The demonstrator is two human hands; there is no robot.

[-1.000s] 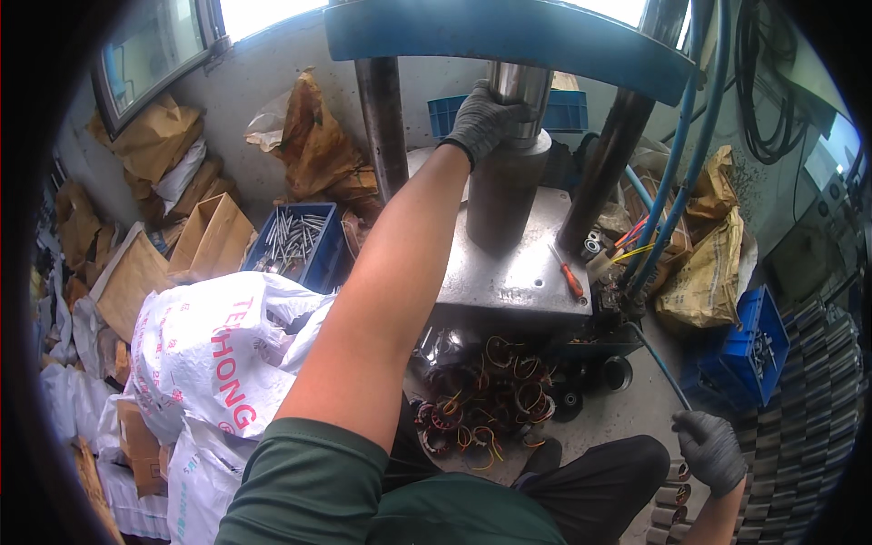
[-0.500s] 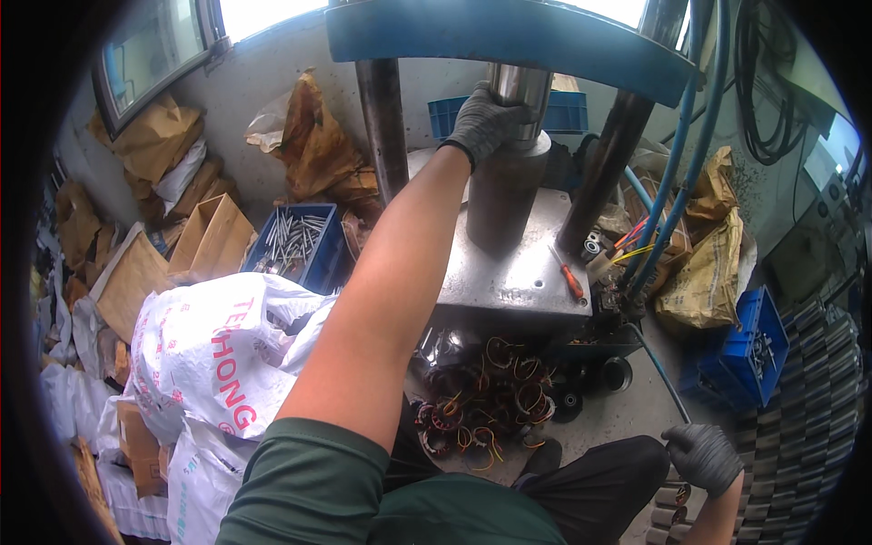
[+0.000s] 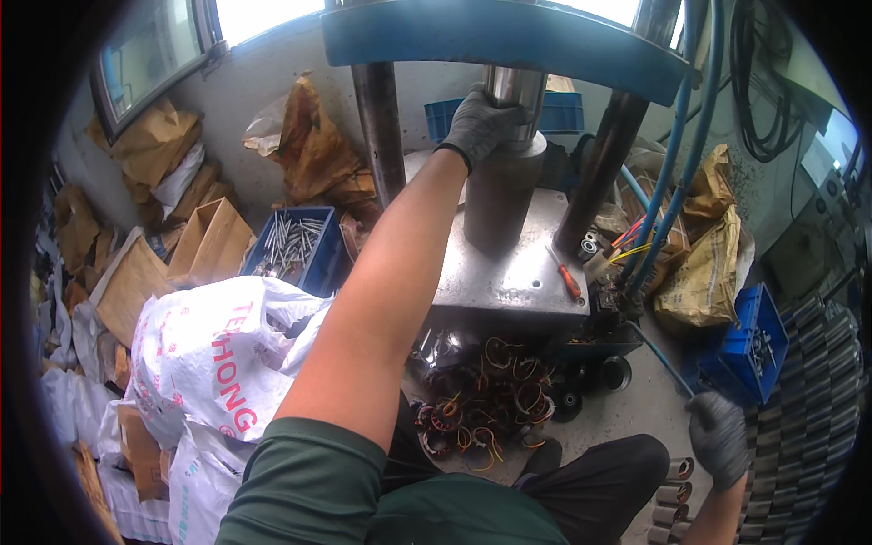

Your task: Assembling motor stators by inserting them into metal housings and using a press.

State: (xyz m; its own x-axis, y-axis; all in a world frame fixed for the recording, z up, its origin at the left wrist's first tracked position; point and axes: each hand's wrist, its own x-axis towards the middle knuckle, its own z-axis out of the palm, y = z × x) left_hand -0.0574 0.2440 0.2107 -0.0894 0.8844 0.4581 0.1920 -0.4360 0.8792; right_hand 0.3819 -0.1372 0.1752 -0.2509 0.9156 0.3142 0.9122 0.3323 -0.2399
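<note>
My left hand [image 3: 481, 125], in a grey glove, is stretched forward and closed around the side of a shiny metal cylinder [image 3: 516, 89] under the press's blue crossbeam [image 3: 504, 34]. That cylinder stands on a wider, dull grey cylinder [image 3: 502, 204], which rests upright on the press's steel bed [image 3: 454, 289]. Low on the right, my gloved right hand [image 3: 718, 443] is closed on the end of a thin lever rod [image 3: 661, 354] that slopes up toward the press; the glove hides the rod's end. A screwdriver [image 3: 569, 280] with an orange handle lies on the bed's right side.
Wound coils with coloured wires [image 3: 490, 395] are heaped below the bed. At left stand a blue bin of metal shafts [image 3: 336, 263] and white sacks [image 3: 204, 350]. Another blue bin [image 3: 758, 372] and stacked dark metal parts [image 3: 808, 427] are at right. Blue hoses [image 3: 681, 195] hang beside the press.
My right hand has moved up and to the right, swinging the lever rod's end with it. My left hand stays on the shiny cylinder.
</note>
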